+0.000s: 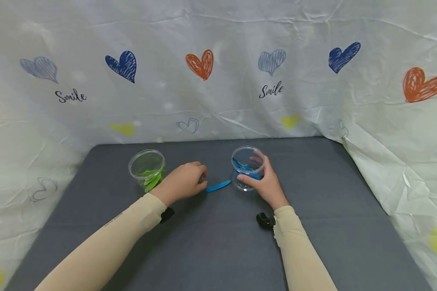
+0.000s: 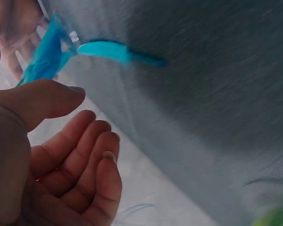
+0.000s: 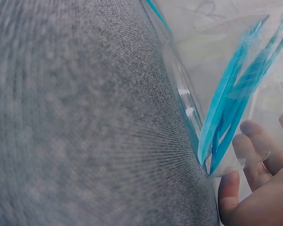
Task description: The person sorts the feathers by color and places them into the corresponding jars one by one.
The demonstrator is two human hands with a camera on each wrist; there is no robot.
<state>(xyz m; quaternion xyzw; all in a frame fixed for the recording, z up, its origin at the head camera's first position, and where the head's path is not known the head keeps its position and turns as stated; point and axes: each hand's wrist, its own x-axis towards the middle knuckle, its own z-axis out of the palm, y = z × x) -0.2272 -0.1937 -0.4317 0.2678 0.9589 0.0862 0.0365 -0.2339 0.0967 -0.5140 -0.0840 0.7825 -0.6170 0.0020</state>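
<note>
A clear plastic jar [image 1: 245,186] with several blue feathers [image 3: 233,96] inside stands on the table, right of centre. My right hand [image 1: 266,181] grips its side, thumb at the front and fingers round the far side. One more blue feather [image 1: 218,186] lies flat on the cloth, just left of that jar. My left hand [image 1: 183,180] hovers at the left end of this feather. Its fingers are loosely bent, the thumb stands apart from them, and nothing is between them in the left wrist view. Partly behind my left hand and wrist is a second clear jar [image 1: 146,159] holding green feathers [image 1: 153,180].
Dark grey cloth [image 1: 218,242] covers the table. A white curtain [image 1: 225,101] printed with hearts hangs behind it and along both sides. Dark wrist-worn devices [image 1: 265,221] sit under both sleeves.
</note>
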